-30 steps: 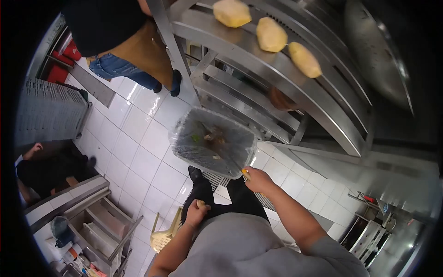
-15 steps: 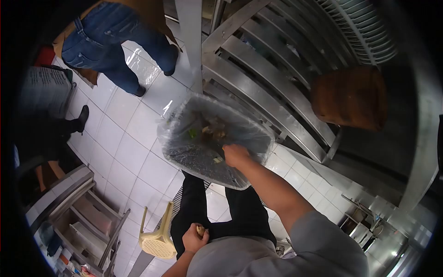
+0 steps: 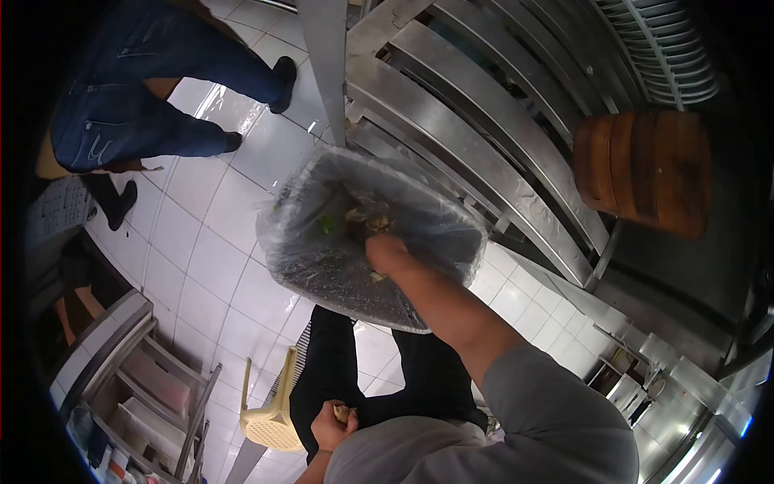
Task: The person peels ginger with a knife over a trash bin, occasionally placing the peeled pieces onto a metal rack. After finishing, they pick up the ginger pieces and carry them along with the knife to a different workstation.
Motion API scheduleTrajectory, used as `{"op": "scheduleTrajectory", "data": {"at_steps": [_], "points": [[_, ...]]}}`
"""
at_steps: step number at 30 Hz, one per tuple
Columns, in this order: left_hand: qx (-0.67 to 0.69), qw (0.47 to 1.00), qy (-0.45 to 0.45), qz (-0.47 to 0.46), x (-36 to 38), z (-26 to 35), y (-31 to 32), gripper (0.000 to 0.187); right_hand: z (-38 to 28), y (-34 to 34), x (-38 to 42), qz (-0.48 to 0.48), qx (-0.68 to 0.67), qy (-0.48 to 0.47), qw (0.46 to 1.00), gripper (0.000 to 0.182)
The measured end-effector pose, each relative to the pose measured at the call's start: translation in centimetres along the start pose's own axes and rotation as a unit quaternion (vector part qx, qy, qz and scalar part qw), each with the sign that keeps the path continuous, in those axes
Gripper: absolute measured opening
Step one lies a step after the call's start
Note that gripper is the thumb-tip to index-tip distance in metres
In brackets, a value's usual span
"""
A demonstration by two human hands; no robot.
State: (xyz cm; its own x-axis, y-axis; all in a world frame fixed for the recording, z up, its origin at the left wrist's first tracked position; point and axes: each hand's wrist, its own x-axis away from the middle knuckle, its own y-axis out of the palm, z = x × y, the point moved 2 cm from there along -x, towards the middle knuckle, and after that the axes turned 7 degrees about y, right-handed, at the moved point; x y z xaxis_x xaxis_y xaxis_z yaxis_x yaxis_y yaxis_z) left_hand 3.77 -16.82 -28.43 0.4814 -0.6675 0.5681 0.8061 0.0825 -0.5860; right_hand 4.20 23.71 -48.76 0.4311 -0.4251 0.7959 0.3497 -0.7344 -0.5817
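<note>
My left hand (image 3: 326,429) rests on my lap, fingers curled around a small pale-brown piece of food (image 3: 342,414) whose kind I cannot make out. In front of my knees stands a bin lined with a clear plastic bag (image 3: 302,278). Into it reaches my right hand (image 3: 385,253), its fingers bent downward and mostly hidden from above. What that hand grips, if anything, does not show. Beyond it, inside the bag, lie brownish scraps (image 3: 375,221) and a bright green bit (image 3: 326,223). A pale scrap (image 3: 376,277) lies just below the hand.
Slatted metal shelving (image 3: 459,121) stands on the right, with a round wooden container (image 3: 645,173) on it and a plate rack (image 3: 665,48) above. A cream plastic stool (image 3: 274,423) is by my left leg. A person in jeans (image 3: 161,89) stands at upper left; another sits below.
My right hand has moved left and deeper over the scraps in the bin. The person in jeans has shifted left in view. My left hand keeps its hold.
</note>
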Motion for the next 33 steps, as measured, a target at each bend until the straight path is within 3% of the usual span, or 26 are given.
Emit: {"op": "scheduleTrajectory", "data": {"at_steps": [4, 10, 24, 29, 33], "points": [[0.013, 1.0, 0.002, 0.009, -0.2, 0.2, -0.3, 0.033, -0.9, -1.8, 1.3, -0.046, 0.024, 0.02, 0.998, 0.021], [-0.004, 1.0, -0.011, -0.005, -0.3, 0.3, -0.2, 0.033, -0.4, -2.0, 1.2, 0.001, -0.007, 0.018, 1.0, 0.022], [0.0, 1.0, -0.011, -0.002, -0.5, 0.5, 0.4, 0.034, -0.1, -0.5, -2.3, -0.033, -0.009, 0.004, 0.999, 0.019], [0.015, 1.0, -0.006, 0.01, -0.9, 1.5, -0.2, 0.033, 1.0, -3.9, 2.1, -0.038, -0.009, 0.011, 0.999, 0.021], [0.022, 1.0, 0.003, -0.004, -1.3, 2.2, -0.2, 0.04, 4.4, -6.1, 9.0, 0.013, -0.041, 0.042, 0.998, 0.022]]}}
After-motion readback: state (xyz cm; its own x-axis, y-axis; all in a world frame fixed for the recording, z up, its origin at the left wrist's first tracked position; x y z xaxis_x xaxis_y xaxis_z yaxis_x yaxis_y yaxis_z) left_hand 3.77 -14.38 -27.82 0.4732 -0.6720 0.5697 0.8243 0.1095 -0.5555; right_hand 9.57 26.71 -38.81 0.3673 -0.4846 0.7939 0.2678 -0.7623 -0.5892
